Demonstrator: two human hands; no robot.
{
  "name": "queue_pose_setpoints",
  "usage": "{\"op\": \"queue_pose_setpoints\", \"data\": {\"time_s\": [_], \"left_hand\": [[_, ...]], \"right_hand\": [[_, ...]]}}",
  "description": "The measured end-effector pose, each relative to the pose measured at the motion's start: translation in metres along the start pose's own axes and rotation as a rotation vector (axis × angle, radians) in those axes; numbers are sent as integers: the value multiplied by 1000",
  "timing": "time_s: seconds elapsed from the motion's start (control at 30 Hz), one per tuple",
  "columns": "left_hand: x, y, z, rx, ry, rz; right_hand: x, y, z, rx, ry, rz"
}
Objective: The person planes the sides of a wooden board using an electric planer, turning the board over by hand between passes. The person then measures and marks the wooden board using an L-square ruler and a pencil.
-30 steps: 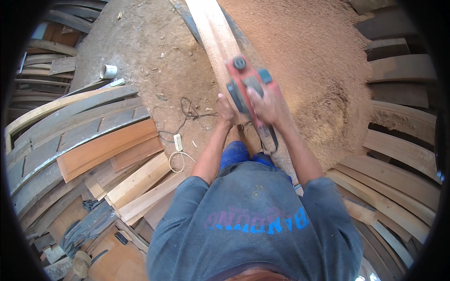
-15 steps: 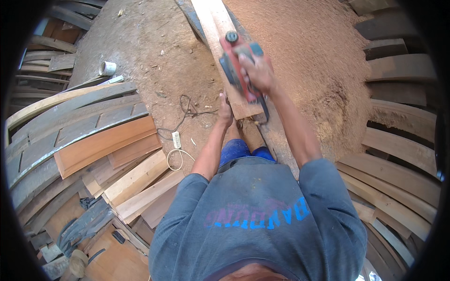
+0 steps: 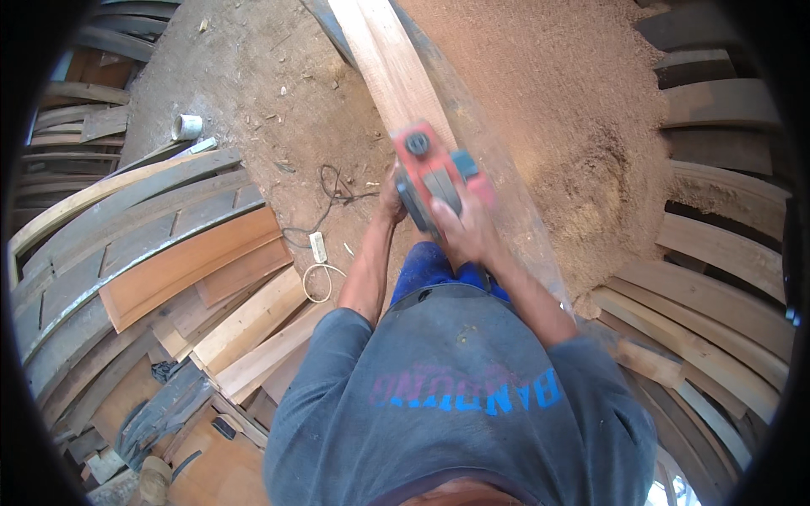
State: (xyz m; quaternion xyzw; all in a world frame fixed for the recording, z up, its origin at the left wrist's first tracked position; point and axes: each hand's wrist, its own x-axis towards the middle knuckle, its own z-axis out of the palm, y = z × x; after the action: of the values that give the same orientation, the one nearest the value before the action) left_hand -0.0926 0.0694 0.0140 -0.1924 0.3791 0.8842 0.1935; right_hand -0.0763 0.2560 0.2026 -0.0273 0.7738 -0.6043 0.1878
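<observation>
A red and black electric planer (image 3: 440,153) rests on a long pale plank (image 3: 395,72) near the plank's close end. My right hand (image 3: 468,229) is closed around its rear handle. At the plank's left edge, beside the planer, my left hand (image 3: 391,198) grips the wood; its fingers are partly hidden. The plank lies on a dark, dusty bench (image 3: 498,156) that runs away from me toward the upper left. The planer covers the plank's near end.
Stacked boards (image 3: 198,261) stand at the left, and more planks (image 3: 713,228) line the right. Wood shavings (image 3: 582,101) cover the ground beyond the bench. A dark cord (image 3: 333,196), a white socket block (image 3: 318,247) and a white cup (image 3: 186,127) lie at the left.
My right hand has drawn the planer back toward my body along the plank. My left hand remains by the plank's edge, shifted slightly left, now partly behind the planer.
</observation>
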Motion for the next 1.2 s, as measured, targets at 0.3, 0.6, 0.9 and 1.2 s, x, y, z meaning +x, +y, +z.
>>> {"op": "queue_pose_setpoints", "data": {"time_s": [0.3, 0.6, 0.9, 1.2], "left_hand": [[-1, -2, 34, 3, 97, 186], [4, -14, 40, 279, 307, 181], [12, -17, 28, 416, 298, 320], [2, -30, 4, 744, 529, 275]], "right_hand": [[252, -64, -8, -93, 50, -49], [76, -8, -46, -177, -93, 91], [-60, 22, -41, -81, 13, 114], [194, -55, -13, -72, 44, -72]]}}
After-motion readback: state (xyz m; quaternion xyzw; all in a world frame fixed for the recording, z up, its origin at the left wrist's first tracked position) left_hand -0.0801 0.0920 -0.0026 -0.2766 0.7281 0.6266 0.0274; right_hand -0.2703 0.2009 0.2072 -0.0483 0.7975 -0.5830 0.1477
